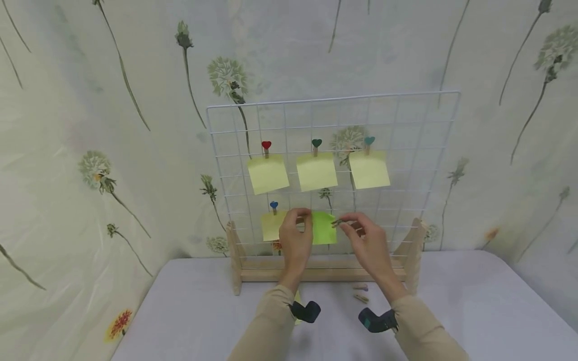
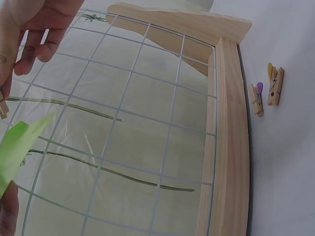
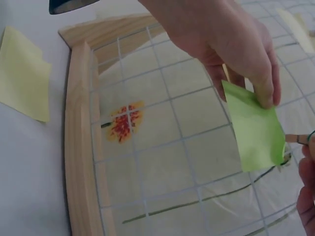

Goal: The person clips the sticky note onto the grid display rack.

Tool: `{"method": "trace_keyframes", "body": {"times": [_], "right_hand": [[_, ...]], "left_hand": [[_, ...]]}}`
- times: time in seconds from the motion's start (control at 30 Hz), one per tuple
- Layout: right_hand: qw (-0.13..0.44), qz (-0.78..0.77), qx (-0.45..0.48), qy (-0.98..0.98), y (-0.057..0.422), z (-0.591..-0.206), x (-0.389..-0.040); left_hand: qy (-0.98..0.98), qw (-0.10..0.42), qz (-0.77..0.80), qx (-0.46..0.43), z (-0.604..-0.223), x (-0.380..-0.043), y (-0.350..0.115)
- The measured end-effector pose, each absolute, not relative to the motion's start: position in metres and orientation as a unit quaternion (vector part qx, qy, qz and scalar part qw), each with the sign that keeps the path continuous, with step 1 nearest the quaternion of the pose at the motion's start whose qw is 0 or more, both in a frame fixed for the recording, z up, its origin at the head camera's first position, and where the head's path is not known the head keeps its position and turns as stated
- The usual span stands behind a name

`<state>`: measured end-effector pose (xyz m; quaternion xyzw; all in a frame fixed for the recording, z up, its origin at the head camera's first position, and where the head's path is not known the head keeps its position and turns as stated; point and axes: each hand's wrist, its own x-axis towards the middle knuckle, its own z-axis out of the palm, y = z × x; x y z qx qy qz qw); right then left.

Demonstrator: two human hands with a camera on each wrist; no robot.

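My left hand (image 1: 296,235) pinches the upper left part of a bright green sticky note (image 1: 323,229) against a white wire grid (image 1: 334,100). Between the thumb and fingers of my right hand (image 1: 368,243) is a small wooden clothespin (image 3: 295,138), close to the note's right edge. It is mostly hidden by the fingers. Left of the green note hangs a yellow note (image 1: 272,228) under a clothespin with a blue heart (image 1: 274,205). Above, three yellow notes (image 1: 316,171) hang in a row, pinned by heart-topped clothespins in red (image 1: 266,145), dark green (image 1: 317,144) and teal (image 1: 369,141).
A wooden stand (image 1: 311,275) holds the grid upright on the white tabletop (image 1: 189,311). Two loose clothespins, one yellow-topped (image 2: 275,86) and one purple-topped (image 2: 257,98), lie before it. Yellow sticky notes (image 3: 24,73) lie on the table by my left forearm. Flower-patterned sheeting (image 1: 149,60) hangs behind.
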<state>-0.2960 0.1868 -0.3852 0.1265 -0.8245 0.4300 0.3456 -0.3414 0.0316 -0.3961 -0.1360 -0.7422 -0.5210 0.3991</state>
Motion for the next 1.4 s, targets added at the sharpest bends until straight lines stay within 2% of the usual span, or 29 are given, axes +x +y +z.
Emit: {"method": "trace_keyframes", "body": {"times": [0.27,1.4], "right_hand": [[0.365,0.408,0.145,-0.824,0.181,-0.375,-0.308],[0.373,0.356,0.199,-0.833,0.164,-0.352,-0.325]], "left_hand": [[-0.737,0.407,-0.523,-0.135,-0.399,-0.344,0.032],[-0.728,0.395,-0.546,-0.126,-0.398,-0.346,0.032]]}}
